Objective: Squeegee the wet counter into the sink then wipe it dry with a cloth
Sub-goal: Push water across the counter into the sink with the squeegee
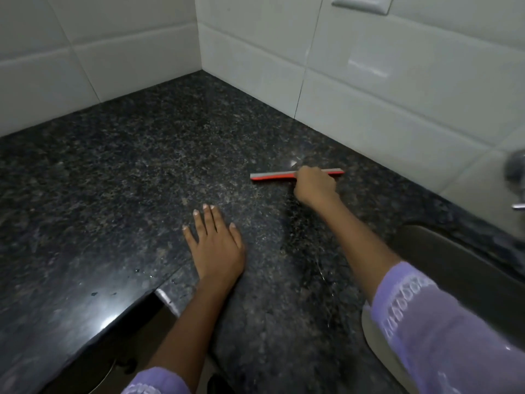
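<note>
A dark speckled granite counter (142, 166) fills the view, with a few water drops near its front edge. My right hand (314, 186) is closed on the handle of a red and grey squeegee (272, 176), whose blade lies on the counter near the back wall. Flat on the stone, fingers spread, my left hand (214, 245) holds nothing. The dark sink (460, 268) sits at the right, partly hidden by my right sleeve. No cloth is in view.
White tiled walls (369, 81) meet in a corner behind the counter. A metal tap (515, 172) shows at the right edge above the sink. A pale rim (377, 336) lies under my right sleeve. The counter's front edge steps inward at the lower left.
</note>
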